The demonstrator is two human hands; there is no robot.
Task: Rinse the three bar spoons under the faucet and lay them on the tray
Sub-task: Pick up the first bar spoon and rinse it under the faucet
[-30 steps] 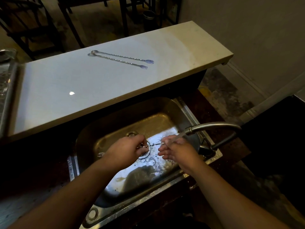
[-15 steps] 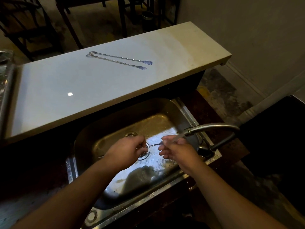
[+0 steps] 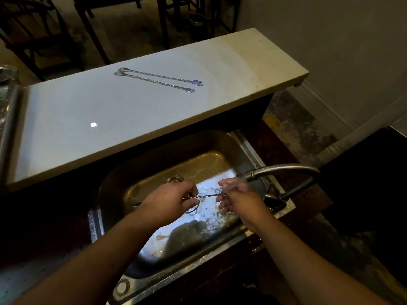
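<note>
Two bare forearms reach up from the bottom corners of the frame and meet over the steel sink (image 3: pixel 246 148) in the lower middle. The left hand (image 3: pixel 169 200) is closed around one end of a bar spoon (image 3: pixel 209 195), fingers curled over it, and the right hand (image 3: pixel 239 199) pinches the other end, so the thin twisted shaft spans the short gap between them, roughly level above the wet basin floor. The faucet (image 3: pixel 284 169) arches in from the right of the frame, its spout ending just above the right hand's fingers (image 3: pixel 226 183), and water runs onto them; the stream itself is faint. Beyond the hands, the drain (image 3: pixel 175 178) sits near the far wall of the basin. Further up, a pale countertop (image 3: pixel 132 119) crosses the frame, and on its far part, upper middle, two more bar spoons (image 3: pixel 158 78) lie side by side, bowls to the left and touching, fork ends to the right and slightly apart. At the left edge of the frame a metal tray (image 3: pixel 8 111) is partly visible. Dark chair legs (image 3: pixel 164 23) stand along the top.
</note>
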